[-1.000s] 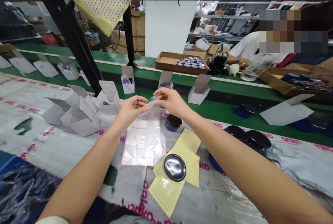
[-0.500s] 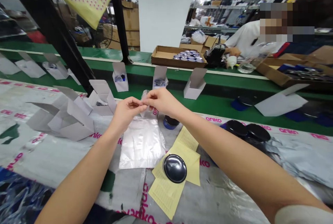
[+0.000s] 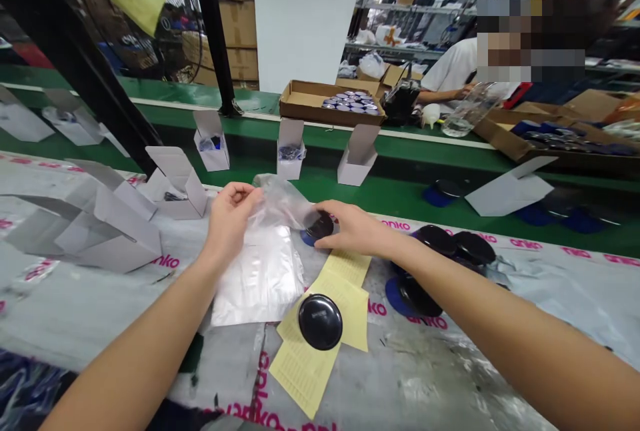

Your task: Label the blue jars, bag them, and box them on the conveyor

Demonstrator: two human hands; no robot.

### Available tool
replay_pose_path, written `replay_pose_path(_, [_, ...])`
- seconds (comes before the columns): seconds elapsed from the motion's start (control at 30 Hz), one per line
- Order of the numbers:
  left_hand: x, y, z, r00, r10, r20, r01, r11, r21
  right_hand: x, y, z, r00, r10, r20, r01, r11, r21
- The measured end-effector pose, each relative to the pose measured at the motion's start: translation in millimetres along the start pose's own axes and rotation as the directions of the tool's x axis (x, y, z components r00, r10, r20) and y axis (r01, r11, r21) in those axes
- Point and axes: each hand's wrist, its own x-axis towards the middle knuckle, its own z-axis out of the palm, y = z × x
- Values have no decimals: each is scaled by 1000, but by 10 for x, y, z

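Note:
My left hand [image 3: 233, 214], fingers pinched, holds a clear plastic bag [image 3: 280, 199] by its left side. The bag stretches across to a round blue item with a black top [image 3: 319, 225]. My right hand [image 3: 353, 225] curls thumb and fingers around that item from the right. Below the bag lies a stack of flat clear plastic bags [image 3: 257, 277]. Nearer to me, a black disc-shaped item [image 3: 321, 321] rests on yellow printed papers [image 3: 299, 381].
Open white boxes [image 3: 107, 217] stand at left. More white boxes [image 3: 358, 161] sit on the green conveyor [image 3: 320, 184]. Several black-and-blue round items [image 3: 435, 241] lie beside my right forearm. Across the belt are a cardboard tray [image 3: 300, 111] and a person in white [image 3: 450, 67].
My hands have moved apart, and the bag now spreads between them. My right hand has come down to the black-topped round item. The view has shifted slightly to the right.

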Motion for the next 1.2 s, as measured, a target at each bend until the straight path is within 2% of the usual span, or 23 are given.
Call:
replay_pose_path(0.1, [-116,-60,81,994,86,67,-91,994,69,-120,-90,-60,999,13,-30,-3,952,305])
replay_pose_path(0.2, [-215,-57,141,979,173,112,-191,967,170,-348,-272,-214,999,21,-34,4,796,606])
replay_pose_path(0.3, [-258,12,157,940,337,47,-335,891,308,-513,-472,-242,998,53,-33,-13,696,718])
replay_pose_path(0.4, [-265,59,139,849,528,-6,-483,780,399,-472,-618,-97,993,95,75,-115,555,824])
replay_pose_path(0.47, [-267,47,121,805,592,41,-553,723,414,-364,-665,27,985,111,134,-170,448,878])
replay_pose_path(0.57, [-270,-17,100,772,622,135,-618,682,391,-225,-654,155,982,93,162,-184,325,928])
replay_pose_path(0.63, [-271,-62,94,775,606,179,-625,696,354,-194,-609,193,983,64,171,-182,291,939])
replay_pose_path(0.7, [-275,-93,96,800,564,204,-599,738,311,-201,-555,207,981,69,183,-195,268,943])
replay_pose_path(0.8, [-297,-113,108,846,507,167,-533,813,234,-223,-489,213,973,164,160,-194,218,957])
replay_pose_path(0.87, [-325,-116,116,859,494,138,-512,841,177,-220,-464,222,965,237,117,-164,191,968])
replay_pose_path(1.0, [-397,-102,133,837,508,204,-537,833,129,-169,-450,280,933,360,20,-94,189,978])
replay_pose_path(1.13, [-449,-73,166,762,578,293,-638,747,187,-129,-482,342,880,466,-90,-28,239,971])
replay_pose_path(1.17, [-454,-71,175,761,567,314,-638,741,210,-128,-492,347,881,465,-92,-22,235,972])
replay_pose_path(1.2, [-456,-73,183,780,533,327,-613,754,235,-131,-499,349,890,448,-79,-26,224,974])
